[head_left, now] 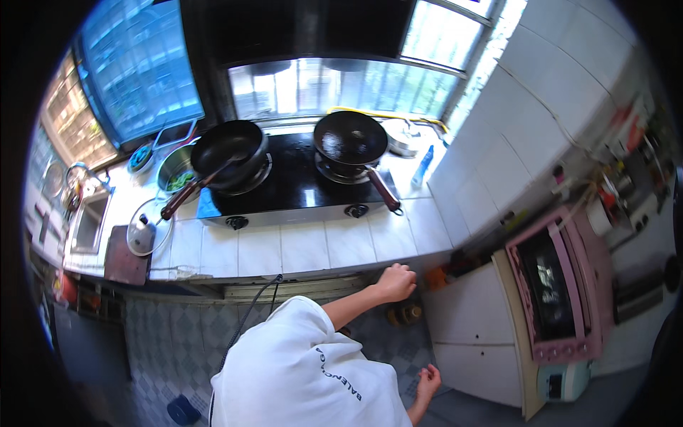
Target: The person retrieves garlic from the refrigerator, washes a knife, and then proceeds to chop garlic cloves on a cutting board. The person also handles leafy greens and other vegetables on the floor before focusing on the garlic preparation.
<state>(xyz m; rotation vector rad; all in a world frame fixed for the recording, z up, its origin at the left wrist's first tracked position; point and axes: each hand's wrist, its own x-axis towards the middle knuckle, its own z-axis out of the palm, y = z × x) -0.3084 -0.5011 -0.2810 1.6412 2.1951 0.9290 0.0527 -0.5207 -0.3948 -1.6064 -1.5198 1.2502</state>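
Observation:
My left hand (397, 282) is in front of the counter edge, its fingers loosely curled with nothing seen in them. Lower down, my right hand (429, 381) hangs beside the white cabinet (475, 341), fingers slightly apart and holding nothing. Neither hand touches anything. On the black gas stove (291, 165), a dark wok (229, 152) sits over the left burner, a utensil with a wooden handle (181, 200) near it. Another wok (350, 137) stands on the right burner, its handle pointing toward the counter's front.
A steel pot (176, 168) holding green vegetables stands left of the stove, with a glass lid (148, 235) and a brown board (126, 255) nearby. Past them is a sink (90, 221). To the right, a pink oven (557, 283) rests on the cabinet. A dark bottle-like item (404, 314) is on the floor.

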